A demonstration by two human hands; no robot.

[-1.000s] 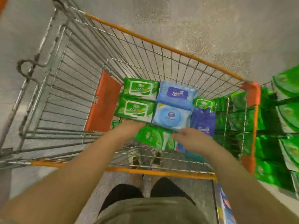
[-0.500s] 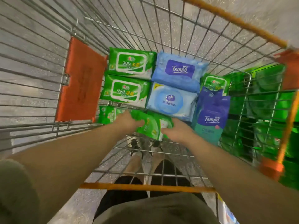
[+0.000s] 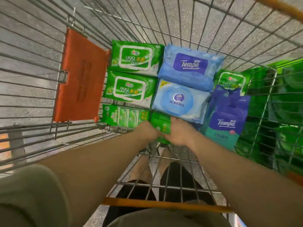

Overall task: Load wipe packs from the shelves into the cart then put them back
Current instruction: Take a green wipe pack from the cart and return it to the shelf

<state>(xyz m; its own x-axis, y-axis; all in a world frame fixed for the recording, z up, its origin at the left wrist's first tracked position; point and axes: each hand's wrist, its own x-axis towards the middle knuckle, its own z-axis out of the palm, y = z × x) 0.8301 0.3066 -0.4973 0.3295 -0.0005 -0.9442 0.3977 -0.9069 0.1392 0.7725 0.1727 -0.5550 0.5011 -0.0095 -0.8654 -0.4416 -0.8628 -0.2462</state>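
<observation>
Both my arms reach down into the wire cart. My left hand and my right hand together grip a small green wipe pack at the near end of the cart floor. Beside it lies a green multi-pack. Two green 999 packs lie at the left. A blue Tempo pack and a light blue round-lid pack lie in the middle. A purple Tempo bag leans at the right over another green pack.
An orange plastic flap hangs on the cart's left wall. The orange cart handle crosses near my body. Green packs on shelves show through the cart's right side. Grey speckled floor lies under the cart.
The view has dipped closer into the cart. Both hands have come together on the small green pack, whose near end now sits between them, while the other packs stay put.
</observation>
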